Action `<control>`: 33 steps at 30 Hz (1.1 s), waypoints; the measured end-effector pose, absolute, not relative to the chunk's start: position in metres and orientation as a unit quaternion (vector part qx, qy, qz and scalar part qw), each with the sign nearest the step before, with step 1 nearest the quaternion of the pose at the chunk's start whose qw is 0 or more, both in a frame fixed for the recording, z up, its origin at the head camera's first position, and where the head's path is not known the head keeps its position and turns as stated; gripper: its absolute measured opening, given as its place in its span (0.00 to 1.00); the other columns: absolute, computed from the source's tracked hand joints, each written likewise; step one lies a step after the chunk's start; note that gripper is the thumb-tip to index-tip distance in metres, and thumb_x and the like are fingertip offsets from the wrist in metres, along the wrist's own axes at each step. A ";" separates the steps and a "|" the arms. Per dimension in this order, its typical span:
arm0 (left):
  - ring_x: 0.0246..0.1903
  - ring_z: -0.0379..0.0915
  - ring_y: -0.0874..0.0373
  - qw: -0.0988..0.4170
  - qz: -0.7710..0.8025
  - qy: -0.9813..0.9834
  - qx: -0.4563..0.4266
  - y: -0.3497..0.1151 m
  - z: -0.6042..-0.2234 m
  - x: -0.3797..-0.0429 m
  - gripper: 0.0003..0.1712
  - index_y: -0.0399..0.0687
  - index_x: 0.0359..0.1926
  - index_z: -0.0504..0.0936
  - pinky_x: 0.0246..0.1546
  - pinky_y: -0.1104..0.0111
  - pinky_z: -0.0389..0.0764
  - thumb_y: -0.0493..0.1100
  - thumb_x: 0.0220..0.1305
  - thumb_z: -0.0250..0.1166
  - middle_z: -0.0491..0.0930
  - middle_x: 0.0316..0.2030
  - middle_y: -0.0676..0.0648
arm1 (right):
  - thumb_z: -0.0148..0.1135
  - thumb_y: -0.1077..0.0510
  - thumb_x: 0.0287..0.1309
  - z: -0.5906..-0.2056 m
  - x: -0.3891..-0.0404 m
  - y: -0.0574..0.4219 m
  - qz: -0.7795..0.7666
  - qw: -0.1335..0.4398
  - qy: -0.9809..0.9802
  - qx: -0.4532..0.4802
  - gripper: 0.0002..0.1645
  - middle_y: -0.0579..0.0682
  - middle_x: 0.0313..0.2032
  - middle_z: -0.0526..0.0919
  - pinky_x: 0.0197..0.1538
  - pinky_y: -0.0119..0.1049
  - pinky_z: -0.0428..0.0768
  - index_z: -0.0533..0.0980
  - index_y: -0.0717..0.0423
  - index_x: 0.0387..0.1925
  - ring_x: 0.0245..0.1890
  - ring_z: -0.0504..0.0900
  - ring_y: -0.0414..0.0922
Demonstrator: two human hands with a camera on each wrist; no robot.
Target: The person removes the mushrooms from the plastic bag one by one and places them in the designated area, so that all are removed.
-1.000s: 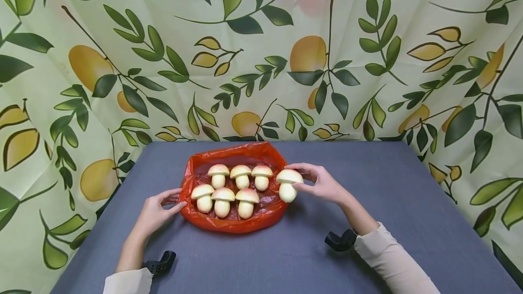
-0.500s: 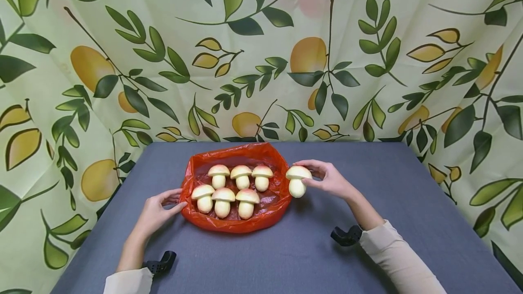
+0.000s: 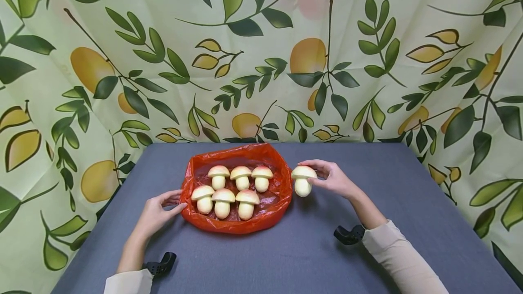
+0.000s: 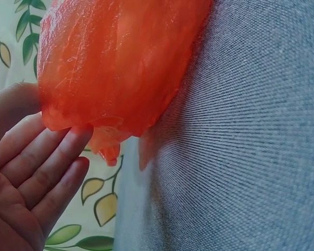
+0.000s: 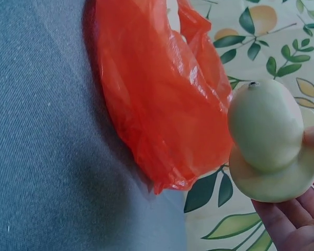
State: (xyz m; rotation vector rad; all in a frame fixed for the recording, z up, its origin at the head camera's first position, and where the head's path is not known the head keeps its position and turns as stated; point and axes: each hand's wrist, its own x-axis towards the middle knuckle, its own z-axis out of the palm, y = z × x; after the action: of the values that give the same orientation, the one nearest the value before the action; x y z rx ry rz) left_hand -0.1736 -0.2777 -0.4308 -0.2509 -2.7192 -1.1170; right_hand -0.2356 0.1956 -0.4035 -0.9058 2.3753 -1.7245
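Note:
In the head view, my right hand (image 3: 337,179) pinches a toy mushroom (image 3: 303,184), cap up, just right of the red plastic bag (image 3: 237,226). The right wrist view shows this mushroom's pale rounded stem (image 5: 264,123) towards the camera, with thumb and fingers around its cap. Two rows of similar cream mushrooms with pink-tinged caps, such as this front one (image 3: 223,202), lie in the wide-open bag. My left hand (image 3: 157,212) rests at the bag's left side. Seen from the left wrist, its fingers (image 4: 44,170) are nearly straight and their tips meet the red plastic.
A grey cloth-covered table (image 3: 253,262) carries the bag. Behind it hangs a backdrop (image 3: 261,80) printed with leaves and fruit. Black devices, one on the left wrist (image 3: 161,264) and one on the right (image 3: 349,235), stick out over the table.
My right hand has carried the mushroom rightwards, from over the bag's right rim to just beside it. The left hand and the mushrooms in the bag have stayed in place.

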 end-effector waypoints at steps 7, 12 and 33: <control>0.34 0.75 0.78 0.102 -0.374 -0.917 -0.089 -0.279 -0.431 -0.173 0.22 0.36 0.51 0.81 0.39 0.74 0.83 0.39 0.55 0.71 0.87 0.37 0.41 | 0.61 0.71 0.56 -0.407 -0.239 0.201 -0.562 0.029 0.770 -0.299 0.26 0.64 0.56 0.79 0.53 0.18 0.77 0.70 0.73 0.58 0.49 0.78 0.25; 0.34 0.75 0.78 0.099 -0.378 -0.916 -0.090 -0.279 -0.430 -0.173 0.22 0.36 0.51 0.81 0.40 0.70 0.85 0.40 0.56 0.71 0.87 0.37 0.41 | 0.61 0.70 0.56 -0.408 -0.242 0.204 -0.567 0.028 0.770 -0.292 0.26 0.48 0.55 0.81 0.52 0.18 0.77 0.70 0.73 0.58 0.49 0.78 0.25; 0.34 0.74 0.80 0.093 -0.378 -0.917 -0.081 -0.279 -0.431 -0.175 0.22 0.36 0.52 0.81 0.41 0.68 0.85 0.40 0.56 0.71 0.86 0.38 0.40 | 0.62 0.65 0.59 -0.439 -0.264 0.219 -0.570 0.053 0.788 -0.227 0.27 0.54 0.56 0.81 0.53 0.15 0.73 0.70 0.72 0.59 0.49 0.77 0.22</control>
State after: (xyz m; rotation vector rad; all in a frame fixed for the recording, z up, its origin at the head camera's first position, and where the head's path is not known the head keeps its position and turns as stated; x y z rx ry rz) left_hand -0.1747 -0.2791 -0.4307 -0.2398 -2.7223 -1.1231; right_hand -0.2645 0.2186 -0.4390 -0.6899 2.3947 -1.7329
